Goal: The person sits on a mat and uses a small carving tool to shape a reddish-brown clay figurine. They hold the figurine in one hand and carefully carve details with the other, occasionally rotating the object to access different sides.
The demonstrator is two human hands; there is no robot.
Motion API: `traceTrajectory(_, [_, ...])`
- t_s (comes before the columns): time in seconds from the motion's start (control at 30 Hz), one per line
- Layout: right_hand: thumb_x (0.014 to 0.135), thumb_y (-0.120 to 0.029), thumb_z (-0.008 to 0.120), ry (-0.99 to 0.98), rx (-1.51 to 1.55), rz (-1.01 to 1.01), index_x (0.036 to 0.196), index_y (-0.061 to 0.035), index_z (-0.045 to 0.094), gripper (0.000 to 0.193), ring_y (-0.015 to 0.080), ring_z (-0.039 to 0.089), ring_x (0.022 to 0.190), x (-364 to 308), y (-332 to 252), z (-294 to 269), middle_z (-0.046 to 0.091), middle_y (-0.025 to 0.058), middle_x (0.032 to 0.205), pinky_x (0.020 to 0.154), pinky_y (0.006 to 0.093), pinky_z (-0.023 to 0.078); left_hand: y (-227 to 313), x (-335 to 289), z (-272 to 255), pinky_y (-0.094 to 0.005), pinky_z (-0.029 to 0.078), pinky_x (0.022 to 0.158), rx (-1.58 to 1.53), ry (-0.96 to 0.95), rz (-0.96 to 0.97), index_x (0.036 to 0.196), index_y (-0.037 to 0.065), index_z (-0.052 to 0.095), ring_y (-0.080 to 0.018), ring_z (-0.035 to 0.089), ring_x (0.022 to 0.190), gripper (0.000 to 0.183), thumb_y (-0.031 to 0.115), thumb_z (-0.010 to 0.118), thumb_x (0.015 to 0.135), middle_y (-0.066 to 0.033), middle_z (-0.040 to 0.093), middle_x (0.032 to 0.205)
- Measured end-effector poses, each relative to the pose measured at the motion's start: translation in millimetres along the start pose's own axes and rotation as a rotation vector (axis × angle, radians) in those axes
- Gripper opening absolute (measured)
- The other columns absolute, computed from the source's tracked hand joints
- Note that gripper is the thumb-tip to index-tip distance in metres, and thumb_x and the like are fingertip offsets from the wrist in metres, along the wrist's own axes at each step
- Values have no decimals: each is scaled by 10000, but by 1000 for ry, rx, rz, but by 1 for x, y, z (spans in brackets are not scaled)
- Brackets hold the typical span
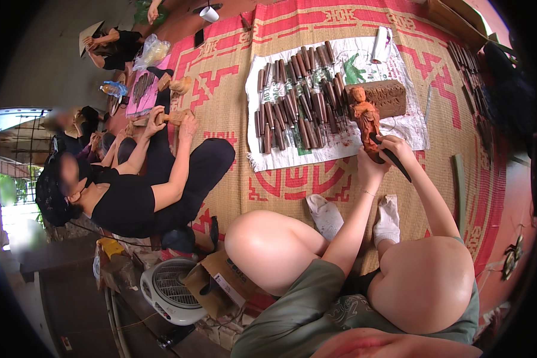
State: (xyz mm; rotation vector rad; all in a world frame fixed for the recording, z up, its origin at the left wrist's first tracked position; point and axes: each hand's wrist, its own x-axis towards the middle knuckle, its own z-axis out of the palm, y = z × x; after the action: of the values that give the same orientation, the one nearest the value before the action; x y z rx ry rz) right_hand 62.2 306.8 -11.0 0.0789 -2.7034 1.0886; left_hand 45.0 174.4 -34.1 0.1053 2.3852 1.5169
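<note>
Left grip point(371, 169) wraps the figure's base, probably bracing it; right grip point(398, 149) closes on a tool point(400, 169) by the figure point(366, 119). Block point(391, 98) just behind; contact unclear from here. Chisels point(298, 98) lie in rows on white cloth point(340, 156), seemingly for easy picking.

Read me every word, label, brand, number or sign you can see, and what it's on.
I'm not copying wording, only locating it:
White sheet: green print, partly covered by tools.
Cardboard box: dark lettering on its side.
Brown block: faint marks, too small to read.
Green shirt: pale print, unclear.
Carved figure: none visible.
</note>
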Motion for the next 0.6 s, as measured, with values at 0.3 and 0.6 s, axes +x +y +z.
traceTrajectory(0.3, [696, -59, 653, 30, 49, 63, 770, 18, 609, 115, 329, 645, 755, -4, -7, 2, 640, 146, 826, 685, 379, 530, -10, 2, 8, -424, 498, 806, 79, 43, -9, 1207, -67, 423, -387, 599, 1002, 860, 387, 821, 595, -261, 568, 1109])
traceTrajectory(0.6, [720, -16, 666, 121, 58, 133, 759, 23, 598, 88, 324, 671, 822, 8, -11, 4, 675, 165, 933, 691, 371, 537, -15, 2, 10, -441, 482, 884, 148, -17, -40, 1326, -90, 329, -400, 530, 1126, 1033, 428, 812, 575, -271, 493, 1232])
